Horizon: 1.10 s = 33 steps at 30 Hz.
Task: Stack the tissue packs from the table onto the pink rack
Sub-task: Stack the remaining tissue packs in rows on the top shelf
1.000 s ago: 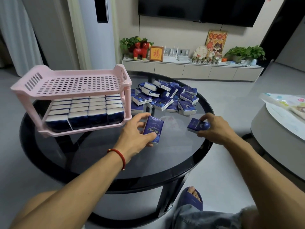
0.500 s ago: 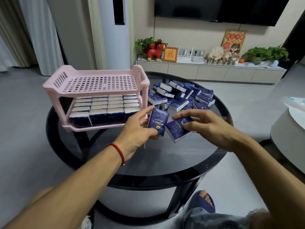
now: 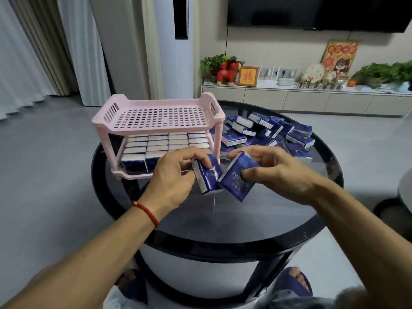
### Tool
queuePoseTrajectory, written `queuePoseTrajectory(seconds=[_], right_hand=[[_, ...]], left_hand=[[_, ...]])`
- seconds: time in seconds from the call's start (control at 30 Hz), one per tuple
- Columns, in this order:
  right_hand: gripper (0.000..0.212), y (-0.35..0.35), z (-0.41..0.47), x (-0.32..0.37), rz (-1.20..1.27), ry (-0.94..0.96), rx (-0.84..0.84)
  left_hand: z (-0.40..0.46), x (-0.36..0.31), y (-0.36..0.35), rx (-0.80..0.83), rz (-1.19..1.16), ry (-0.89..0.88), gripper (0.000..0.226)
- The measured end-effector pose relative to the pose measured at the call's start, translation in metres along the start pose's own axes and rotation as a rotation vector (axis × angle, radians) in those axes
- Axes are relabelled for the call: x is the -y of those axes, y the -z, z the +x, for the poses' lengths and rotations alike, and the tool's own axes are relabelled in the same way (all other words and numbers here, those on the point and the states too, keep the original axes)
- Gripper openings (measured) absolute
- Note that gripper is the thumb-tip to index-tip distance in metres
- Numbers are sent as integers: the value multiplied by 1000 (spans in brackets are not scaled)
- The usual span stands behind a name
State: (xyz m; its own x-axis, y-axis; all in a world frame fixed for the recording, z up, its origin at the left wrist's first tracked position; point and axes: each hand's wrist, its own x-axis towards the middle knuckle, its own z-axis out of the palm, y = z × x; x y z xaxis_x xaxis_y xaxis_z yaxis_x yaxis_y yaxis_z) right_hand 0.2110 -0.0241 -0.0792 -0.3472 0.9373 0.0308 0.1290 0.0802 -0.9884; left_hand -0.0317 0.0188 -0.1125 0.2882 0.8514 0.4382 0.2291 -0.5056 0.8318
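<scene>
A pink two-tier rack [image 3: 156, 101] stands on the round black glass table [image 3: 223, 239], at its left back. Its lower shelf is filled with rows of tissue packs [image 3: 165, 142]; its top shelf holds nothing. A loose pile of blue tissue packs [image 3: 267, 132] lies to the right of the rack. My left hand [image 3: 171, 177] grips one blue pack [image 3: 207, 177] above the table. My right hand [image 3: 278, 170] holds a second blue pack [image 3: 236, 181]. The two packs touch side by side in front of the rack.
A long low cabinet [image 3: 312, 101] with plants, a red figurine and a frame runs along the back wall under a dark screen. Another table's edge [image 3: 404, 186] shows at the far right. My feet in blue slippers [image 3: 294, 284] are under the table.
My right hand has carried its pack left from the table's right side to meet the pack in my left hand. Both hands have risen slightly toward the rack.
</scene>
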Motion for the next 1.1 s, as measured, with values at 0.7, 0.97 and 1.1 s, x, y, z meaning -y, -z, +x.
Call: queuePoseTrajectory(seconds=[0.7,0.97,1.1], right_hand=[[47,-31,36,17,-263,122,-100],[25,-28,66,-3,-342,184,-613],[42,-28,91,-30,-582,37,-517]], left_hand=[[-3,-15,29,216,-330,353,58],[59,-53,65,-53,-217,158,50],[124,-50,63,-122,-36,156,48]])
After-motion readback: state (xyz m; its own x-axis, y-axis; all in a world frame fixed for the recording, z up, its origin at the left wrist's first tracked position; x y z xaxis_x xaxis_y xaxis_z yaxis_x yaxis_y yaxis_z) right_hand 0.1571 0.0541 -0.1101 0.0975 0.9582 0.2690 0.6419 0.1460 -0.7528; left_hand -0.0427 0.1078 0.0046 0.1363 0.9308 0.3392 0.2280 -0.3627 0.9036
